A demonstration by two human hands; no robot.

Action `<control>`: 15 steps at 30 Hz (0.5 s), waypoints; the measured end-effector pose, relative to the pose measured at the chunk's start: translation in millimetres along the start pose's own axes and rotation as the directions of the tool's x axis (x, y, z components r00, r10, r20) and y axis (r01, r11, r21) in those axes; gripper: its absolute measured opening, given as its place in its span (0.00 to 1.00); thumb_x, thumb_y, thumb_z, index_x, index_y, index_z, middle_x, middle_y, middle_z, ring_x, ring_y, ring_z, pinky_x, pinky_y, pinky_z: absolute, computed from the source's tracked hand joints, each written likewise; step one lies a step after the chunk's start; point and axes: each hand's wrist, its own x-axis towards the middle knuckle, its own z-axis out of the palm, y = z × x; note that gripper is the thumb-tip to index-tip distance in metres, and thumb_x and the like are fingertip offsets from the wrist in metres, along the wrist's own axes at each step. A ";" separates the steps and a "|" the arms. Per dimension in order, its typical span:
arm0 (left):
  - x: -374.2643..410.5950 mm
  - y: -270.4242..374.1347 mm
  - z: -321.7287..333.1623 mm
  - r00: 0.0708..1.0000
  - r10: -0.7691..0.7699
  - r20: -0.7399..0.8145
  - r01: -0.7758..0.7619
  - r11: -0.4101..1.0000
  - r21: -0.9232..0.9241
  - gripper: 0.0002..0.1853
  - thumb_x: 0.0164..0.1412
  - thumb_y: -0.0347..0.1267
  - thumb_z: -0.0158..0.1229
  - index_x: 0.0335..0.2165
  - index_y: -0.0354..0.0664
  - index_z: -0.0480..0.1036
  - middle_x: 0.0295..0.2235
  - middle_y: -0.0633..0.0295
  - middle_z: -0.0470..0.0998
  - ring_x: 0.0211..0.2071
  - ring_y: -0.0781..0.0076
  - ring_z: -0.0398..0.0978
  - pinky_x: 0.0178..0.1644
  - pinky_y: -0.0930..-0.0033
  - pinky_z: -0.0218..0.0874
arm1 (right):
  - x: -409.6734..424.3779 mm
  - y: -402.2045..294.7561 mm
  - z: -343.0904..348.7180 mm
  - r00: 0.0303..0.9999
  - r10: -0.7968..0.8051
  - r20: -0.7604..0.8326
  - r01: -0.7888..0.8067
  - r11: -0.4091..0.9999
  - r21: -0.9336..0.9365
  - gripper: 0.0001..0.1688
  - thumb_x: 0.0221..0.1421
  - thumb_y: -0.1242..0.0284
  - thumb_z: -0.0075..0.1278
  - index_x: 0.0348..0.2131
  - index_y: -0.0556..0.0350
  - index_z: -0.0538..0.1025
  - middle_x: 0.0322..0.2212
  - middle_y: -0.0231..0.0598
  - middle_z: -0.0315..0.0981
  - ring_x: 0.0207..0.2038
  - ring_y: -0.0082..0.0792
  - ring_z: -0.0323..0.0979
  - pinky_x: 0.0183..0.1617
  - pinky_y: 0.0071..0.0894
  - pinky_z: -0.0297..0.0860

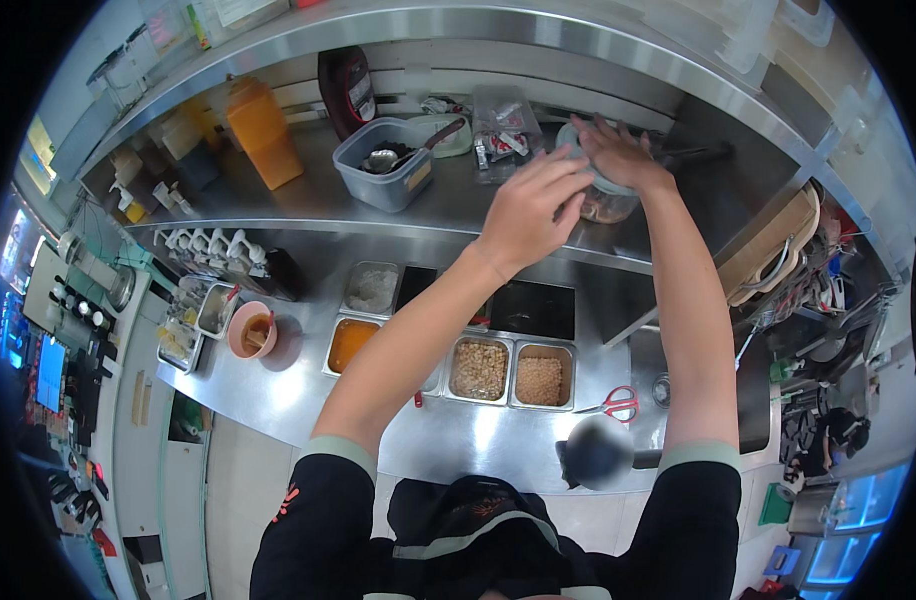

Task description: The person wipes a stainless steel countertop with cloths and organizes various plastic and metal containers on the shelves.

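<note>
A clear round tub (609, 207) with a pale green lid (614, 185) stands at the right part of the shelf under the upper rack. My right hand (619, 154) lies over the top of the lid with its fingers spread. Just in front and to the left, my left hand (536, 210) is raised with curved fingers, their tips overlapping the lid's left edge; whether they touch it is hard to tell. No object shows in either hand. Left of the tub is a clear plastic box (506, 135) with small packets inside. Brownish contents show through the tub's wall.
A plastic container (386, 172) with a ladle and an orange bottle (266, 131) share the shelf. Below, metal pans of chopped nuts (479, 369) and small tan balls (540, 379) are set in the counter. Red-handled scissors (621, 403) lie near the sink (750, 420). A pink bowl (252, 330) stands left.
</note>
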 end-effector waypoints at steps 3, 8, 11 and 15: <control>3.0 4.4 -56.3 0.965 0.087 -0.246 -0.054 0.989 0.138 0.13 0.50 0.24 0.62 0.37 0.39 0.77 0.41 0.58 0.78 0.47 0.57 0.75 0.52 0.62 0.65 | 6.7 4.2 -4.6 0.995 0.094 -0.014 -0.093 0.995 0.039 0.33 0.66 0.46 0.20 0.66 0.25 0.50 0.69 0.35 0.33 0.70 0.48 0.31 0.69 0.65 0.29; -40.5 -49.4 -135.8 0.842 -0.257 -0.475 0.432 0.848 0.307 0.47 0.43 0.36 0.72 0.56 0.30 0.54 0.51 0.45 0.63 0.52 0.53 0.64 0.58 0.60 0.56 | -2.3 -4.9 -12.0 0.902 0.005 -0.431 0.016 0.999 0.043 0.34 0.65 0.50 0.30 0.61 0.48 0.62 0.62 0.47 0.55 0.64 0.56 0.52 0.66 0.59 0.47; -61.7 -76.3 -157.8 0.805 -0.450 -0.387 0.577 0.745 0.334 0.67 0.34 0.44 0.77 0.60 0.24 0.40 0.55 0.37 0.58 0.56 0.45 0.60 0.61 0.56 0.53 | -40.6 -106.9 -36.6 0.910 -0.109 -0.401 0.243 0.923 0.300 0.35 0.62 0.48 0.36 0.55 0.57 0.68 0.53 0.52 0.67 0.57 0.58 0.63 0.60 0.48 0.60; -58.5 -87.1 -135.3 0.757 -0.567 -0.325 0.640 0.743 0.194 0.66 0.32 0.44 0.77 0.59 0.23 0.44 0.54 0.36 0.59 0.56 0.44 0.61 0.60 0.58 0.55 | -22.7 -185.2 -11.0 0.953 0.071 -0.295 0.144 0.748 0.648 0.26 0.57 0.56 0.49 0.40 0.63 0.76 0.37 0.52 0.78 0.42 0.49 0.75 0.49 0.46 0.68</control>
